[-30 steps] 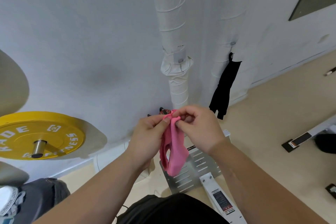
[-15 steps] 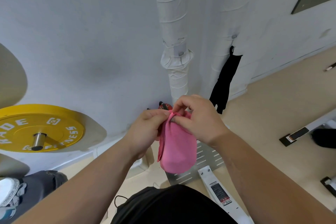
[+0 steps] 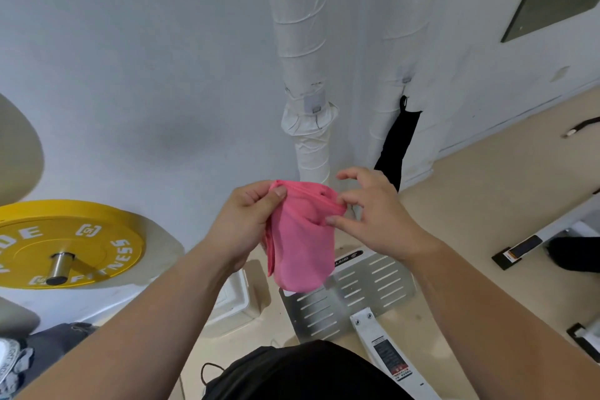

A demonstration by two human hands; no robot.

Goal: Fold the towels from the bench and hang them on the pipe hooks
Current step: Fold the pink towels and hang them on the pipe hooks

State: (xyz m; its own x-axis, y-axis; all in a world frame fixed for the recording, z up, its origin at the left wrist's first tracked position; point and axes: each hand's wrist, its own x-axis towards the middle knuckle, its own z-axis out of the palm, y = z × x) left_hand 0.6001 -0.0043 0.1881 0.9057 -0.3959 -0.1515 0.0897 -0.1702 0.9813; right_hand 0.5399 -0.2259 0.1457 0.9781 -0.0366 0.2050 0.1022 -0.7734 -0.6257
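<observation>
A folded pink towel (image 3: 303, 243) hangs in front of me, held up by its top edge. My left hand (image 3: 250, 217) pinches its top left corner between thumb and fingers. At the top right corner, my right hand (image 3: 373, 214) grips the edge with thumb and forefinger while the other fingers are spread. Behind stand two white wrapped pipes; the near pipe (image 3: 302, 42) carries a small hook (image 3: 316, 107) with nothing on it. A black towel (image 3: 394, 143) hangs from the hook on the far pipe (image 3: 399, 42).
A yellow weight plate (image 3: 65, 243) on a bar sticks out at the left. A perforated metal footplate (image 3: 354, 295) and white frame lie on the beige floor below. A white box (image 3: 233, 299) sits by the wall. Bench parts are at the right edge.
Both hands were bunched together at the towel's top; now they have moved apart, spreading the top edge wide. The hands and towel sit a little higher against the pipes.
</observation>
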